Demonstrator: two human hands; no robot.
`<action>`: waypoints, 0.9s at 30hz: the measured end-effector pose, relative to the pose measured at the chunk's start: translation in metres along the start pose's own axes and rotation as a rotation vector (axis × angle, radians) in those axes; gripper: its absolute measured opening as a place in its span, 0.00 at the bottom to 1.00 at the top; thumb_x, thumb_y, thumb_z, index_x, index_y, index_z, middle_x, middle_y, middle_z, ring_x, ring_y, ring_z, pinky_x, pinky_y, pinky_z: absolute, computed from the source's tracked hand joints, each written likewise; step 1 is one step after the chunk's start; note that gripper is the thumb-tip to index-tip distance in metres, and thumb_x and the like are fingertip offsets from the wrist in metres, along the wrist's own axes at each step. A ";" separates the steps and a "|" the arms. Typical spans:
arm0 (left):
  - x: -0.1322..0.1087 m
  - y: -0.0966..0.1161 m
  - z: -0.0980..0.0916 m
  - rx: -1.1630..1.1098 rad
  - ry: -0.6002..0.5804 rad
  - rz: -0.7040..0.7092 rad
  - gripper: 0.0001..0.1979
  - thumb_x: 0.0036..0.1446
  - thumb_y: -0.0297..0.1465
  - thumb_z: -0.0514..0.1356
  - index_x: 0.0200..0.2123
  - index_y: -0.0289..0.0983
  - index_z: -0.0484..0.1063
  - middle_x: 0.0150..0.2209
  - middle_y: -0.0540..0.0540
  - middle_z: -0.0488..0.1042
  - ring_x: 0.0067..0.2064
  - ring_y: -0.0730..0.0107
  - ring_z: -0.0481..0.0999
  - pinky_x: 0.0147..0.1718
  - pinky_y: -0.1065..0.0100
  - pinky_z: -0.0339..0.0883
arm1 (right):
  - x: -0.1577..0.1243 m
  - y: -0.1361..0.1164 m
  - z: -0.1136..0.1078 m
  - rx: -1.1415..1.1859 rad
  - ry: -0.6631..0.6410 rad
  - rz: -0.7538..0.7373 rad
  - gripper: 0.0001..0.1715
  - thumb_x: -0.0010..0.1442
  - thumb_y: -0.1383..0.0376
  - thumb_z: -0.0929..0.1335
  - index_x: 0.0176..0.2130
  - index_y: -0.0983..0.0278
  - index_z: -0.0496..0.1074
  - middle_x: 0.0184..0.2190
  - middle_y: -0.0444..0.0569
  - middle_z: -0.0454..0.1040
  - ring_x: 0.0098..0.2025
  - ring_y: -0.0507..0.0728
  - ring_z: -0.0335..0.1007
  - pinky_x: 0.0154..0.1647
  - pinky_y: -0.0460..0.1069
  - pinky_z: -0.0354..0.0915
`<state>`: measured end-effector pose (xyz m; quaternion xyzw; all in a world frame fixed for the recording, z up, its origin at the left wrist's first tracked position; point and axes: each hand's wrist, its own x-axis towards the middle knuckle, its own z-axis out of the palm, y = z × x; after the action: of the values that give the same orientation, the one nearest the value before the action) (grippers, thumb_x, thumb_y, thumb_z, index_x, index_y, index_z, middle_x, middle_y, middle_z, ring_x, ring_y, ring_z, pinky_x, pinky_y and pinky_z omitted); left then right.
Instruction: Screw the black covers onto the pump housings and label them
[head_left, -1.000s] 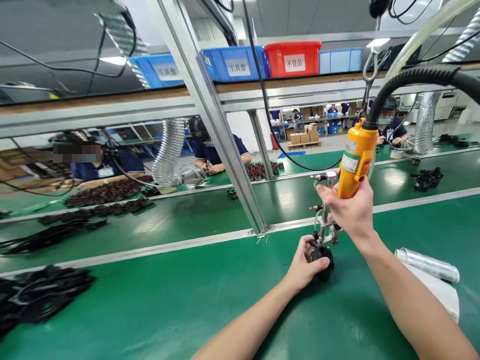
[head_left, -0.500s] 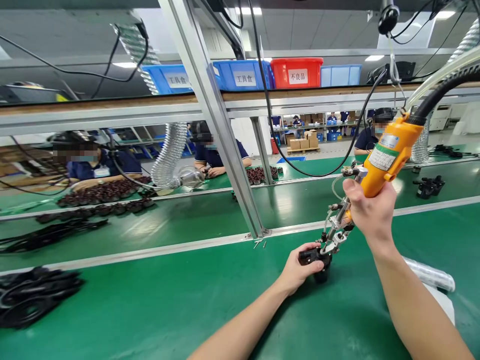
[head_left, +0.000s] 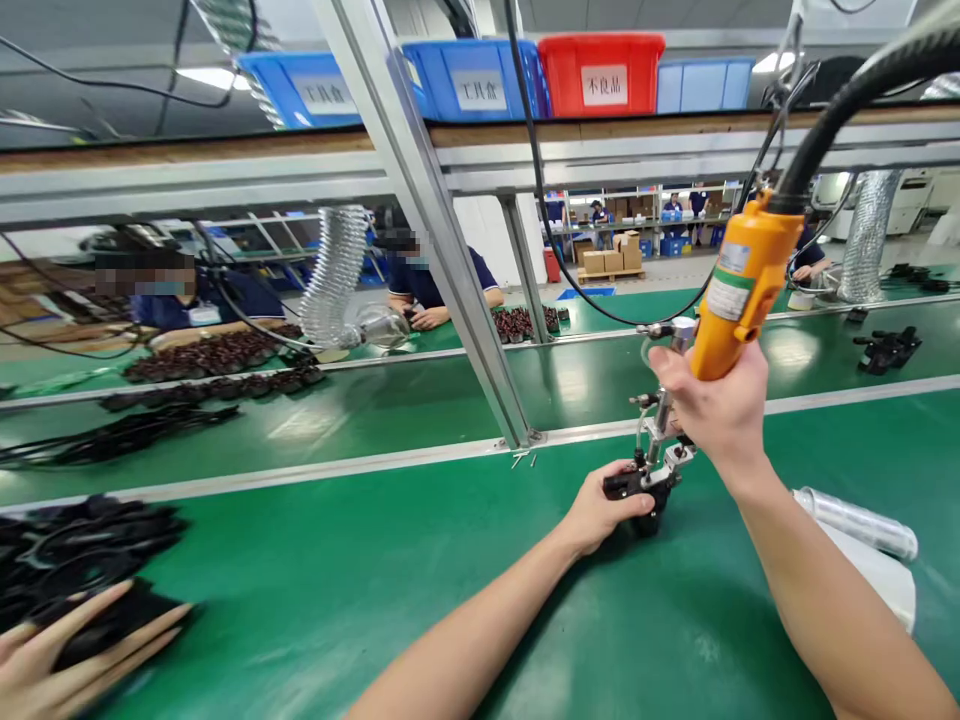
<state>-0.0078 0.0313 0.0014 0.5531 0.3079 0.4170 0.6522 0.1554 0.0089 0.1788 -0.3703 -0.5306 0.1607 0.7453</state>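
Fastening step in hand, by the look of it: orange screwdriver [head_left: 742, 285] on a black hose, gripped in right hand [head_left: 712, 410], metal nose [head_left: 660, 440] brought down onto small black part [head_left: 637, 490]. Nose seated on part or a hair above it: cannot tell, contact hidden behind nose fittings and thumb. Black part flat on green belt [head_left: 375, 600], right of middle, closer to far rail than to near edge, near the foot of the slanted metal post [head_left: 442, 250]. Loose screws [head_left: 525, 458] at that foot, against the rail, apart from the part. Left hand [head_left: 600, 515] closed on black part from its left side, thumb laid over the top, remaining fingers curled round the far side and mostly out of sight. Right-hand fingers wrapped tight round lower body of screwdriver, tool tilted slightly with its top toward the right. Next move, as judged: part to be pinned dead flat on belt, nose squared up over the fastening spot, left thumb kept clear of nose; a tilted tool likely to skate off. Elsewhere: silver roll [head_left: 855, 520] on white sheet [head_left: 885, 590] toward right edge of belt, just beyond right forearm; pile of black parts [head_left: 67, 560] at near left corner, another person's hand [head_left: 67, 660] resting on it.
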 end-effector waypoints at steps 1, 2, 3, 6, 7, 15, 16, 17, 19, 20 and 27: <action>0.000 0.000 0.001 -0.018 -0.004 -0.005 0.28 0.40 0.36 0.80 0.45 0.35 0.81 0.41 0.44 0.83 0.43 0.58 0.79 0.49 0.61 0.68 | -0.002 0.003 0.003 -0.008 -0.012 0.007 0.31 0.49 0.49 0.80 0.38 0.59 0.63 0.22 0.36 0.61 0.20 0.49 0.58 0.18 0.46 0.60; 0.000 0.001 0.001 -0.037 -0.009 -0.008 0.28 0.40 0.35 0.80 0.45 0.35 0.81 0.41 0.44 0.83 0.44 0.59 0.79 0.50 0.61 0.68 | -0.004 0.005 0.005 -0.017 -0.024 0.015 0.30 0.49 0.49 0.80 0.38 0.59 0.64 0.22 0.36 0.62 0.20 0.49 0.58 0.18 0.46 0.60; 0.000 0.001 0.002 -0.054 -0.013 -0.010 0.28 0.40 0.35 0.80 0.46 0.35 0.81 0.41 0.44 0.83 0.44 0.59 0.79 0.51 0.60 0.68 | -0.006 0.007 0.006 -0.023 -0.027 0.023 0.30 0.50 0.49 0.80 0.39 0.59 0.64 0.22 0.36 0.62 0.20 0.49 0.58 0.18 0.46 0.60; 0.000 0.002 0.002 -0.063 -0.012 -0.011 0.26 0.40 0.34 0.80 0.45 0.35 0.82 0.41 0.45 0.83 0.43 0.60 0.79 0.50 0.61 0.67 | -0.008 0.010 0.007 -0.029 -0.021 0.041 0.30 0.49 0.49 0.80 0.40 0.59 0.65 0.22 0.36 0.64 0.20 0.49 0.58 0.19 0.46 0.60; 0.000 0.002 0.002 -0.056 -0.011 -0.009 0.26 0.40 0.34 0.80 0.45 0.35 0.82 0.41 0.45 0.83 0.43 0.60 0.79 0.50 0.62 0.68 | -0.008 0.010 0.006 -0.034 -0.015 0.045 0.30 0.49 0.50 0.80 0.40 0.59 0.65 0.22 0.36 0.64 0.21 0.49 0.58 0.20 0.46 0.60; -0.003 0.000 -0.002 0.098 0.041 0.050 0.26 0.43 0.37 0.78 0.44 0.35 0.77 0.39 0.47 0.79 0.40 0.64 0.76 0.46 0.64 0.68 | -0.007 0.017 -0.001 -0.091 0.043 0.062 0.31 0.48 0.50 0.79 0.41 0.62 0.67 0.23 0.36 0.68 0.22 0.50 0.63 0.24 0.46 0.64; -0.004 -0.001 -0.002 0.154 0.068 0.086 0.27 0.43 0.38 0.78 0.45 0.36 0.76 0.39 0.47 0.79 0.41 0.63 0.76 0.46 0.63 0.68 | -0.005 0.017 -0.005 -0.095 0.046 0.057 0.32 0.48 0.49 0.80 0.41 0.62 0.67 0.23 0.36 0.69 0.22 0.50 0.64 0.24 0.46 0.65; -0.004 -0.002 0.000 0.223 0.105 0.135 0.27 0.43 0.38 0.78 0.45 0.36 0.75 0.39 0.47 0.78 0.42 0.62 0.76 0.47 0.62 0.68 | -0.001 0.016 -0.010 -0.099 0.058 0.047 0.32 0.47 0.49 0.80 0.41 0.62 0.67 0.24 0.37 0.69 0.23 0.50 0.65 0.25 0.46 0.66; -0.005 -0.004 0.003 0.382 0.183 0.243 0.28 0.46 0.37 0.76 0.48 0.38 0.73 0.44 0.45 0.77 0.47 0.57 0.76 0.52 0.58 0.68 | 0.007 0.014 -0.023 -0.105 0.113 0.016 0.35 0.44 0.48 0.81 0.41 0.62 0.68 0.24 0.38 0.71 0.23 0.51 0.67 0.27 0.47 0.67; -0.006 -0.005 0.004 0.461 0.216 0.287 0.30 0.46 0.36 0.76 0.52 0.38 0.72 0.48 0.43 0.77 0.52 0.54 0.75 0.56 0.55 0.67 | 0.011 0.013 -0.031 -0.106 0.155 0.001 0.36 0.42 0.47 0.81 0.42 0.62 0.69 0.25 0.39 0.71 0.23 0.52 0.67 0.27 0.48 0.68; -0.082 0.000 -0.009 0.944 0.212 0.439 0.38 0.58 0.34 0.68 0.70 0.46 0.59 0.70 0.37 0.60 0.71 0.46 0.60 0.70 0.44 0.56 | 0.025 -0.006 -0.072 -0.215 0.234 0.055 0.37 0.40 0.45 0.81 0.42 0.64 0.73 0.26 0.43 0.72 0.25 0.55 0.69 0.28 0.51 0.68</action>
<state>-0.0535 -0.0369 -0.0054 0.7928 0.4033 0.4135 0.1948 0.2296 -0.0068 0.1882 -0.4785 -0.4442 0.0790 0.7533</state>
